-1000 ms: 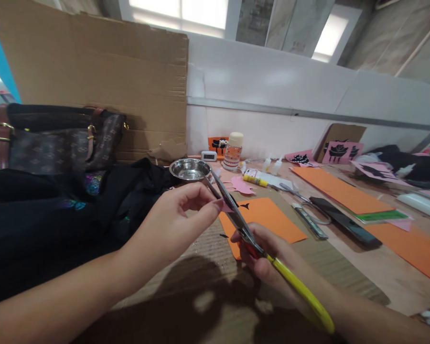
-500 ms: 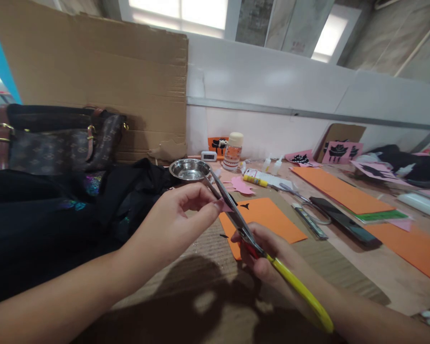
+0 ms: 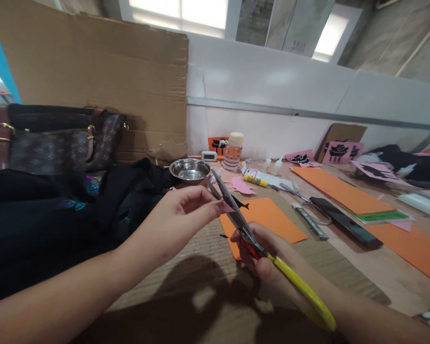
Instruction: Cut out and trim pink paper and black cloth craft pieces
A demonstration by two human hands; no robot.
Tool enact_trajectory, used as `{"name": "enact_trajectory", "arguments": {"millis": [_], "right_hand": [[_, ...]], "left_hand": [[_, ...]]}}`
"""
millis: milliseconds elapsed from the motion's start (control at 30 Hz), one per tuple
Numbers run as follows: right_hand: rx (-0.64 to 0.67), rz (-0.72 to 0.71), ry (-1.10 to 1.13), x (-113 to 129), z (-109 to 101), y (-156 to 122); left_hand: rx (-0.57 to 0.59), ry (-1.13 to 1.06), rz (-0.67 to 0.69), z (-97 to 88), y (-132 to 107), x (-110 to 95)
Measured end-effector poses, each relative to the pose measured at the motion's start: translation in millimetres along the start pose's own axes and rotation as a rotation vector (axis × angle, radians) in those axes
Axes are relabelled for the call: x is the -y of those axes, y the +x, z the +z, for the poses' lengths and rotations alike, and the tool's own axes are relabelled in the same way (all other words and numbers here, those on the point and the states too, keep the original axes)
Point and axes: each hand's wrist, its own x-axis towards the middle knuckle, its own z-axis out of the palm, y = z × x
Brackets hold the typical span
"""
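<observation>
My left hand (image 3: 189, 212) pinches a small piece of pink paper (image 3: 228, 207) between thumb and fingertips. My right hand (image 3: 265, 251) is wrapped round the handles of a pair of scissors (image 3: 241, 222), yellow and red at the grip. The blades are parted a little and point up and to the left, with the pink piece at them. Beneath and behind lies an orange paper sheet (image 3: 272, 220) carrying a black cut-out (image 3: 242, 204), partly hidden by the blades. A tiny black scrap (image 3: 223, 235) shows near the sheet's left edge.
A steel bowl (image 3: 189, 169) and a lidded jar (image 3: 233, 152) stand behind my hands. On the right lie a phone (image 3: 346, 222), a box of blades or leads (image 3: 310, 221), another pair of scissors (image 3: 297, 193) and orange card (image 3: 344, 191). Dark cloth (image 3: 57, 239) and a handbag (image 3: 50, 138) fill the left.
The scissor blades have opened slightly wider, their yellow handle shifting a little right and down. My left hand and the pink paper have barely moved.
</observation>
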Motion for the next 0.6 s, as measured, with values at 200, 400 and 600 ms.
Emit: {"name": "enact_trajectory", "arguments": {"millis": [200, 400, 600], "right_hand": [[0.013, -0.005, 0.041, -5.9, -2.5, 0.7], [0.012, 0.024, 0.067, 0.1, -0.5, 3.1], [0.004, 0.051, 0.075, -1.4, 0.4, 0.5]], "left_hand": [[0.001, 0.002, -0.003, 0.9, -1.9, -0.5], [-0.007, -0.008, 0.014, 1.9, -4.5, -1.1], [0.003, -0.01, 0.039, 1.4, -4.7, 0.1]]}}
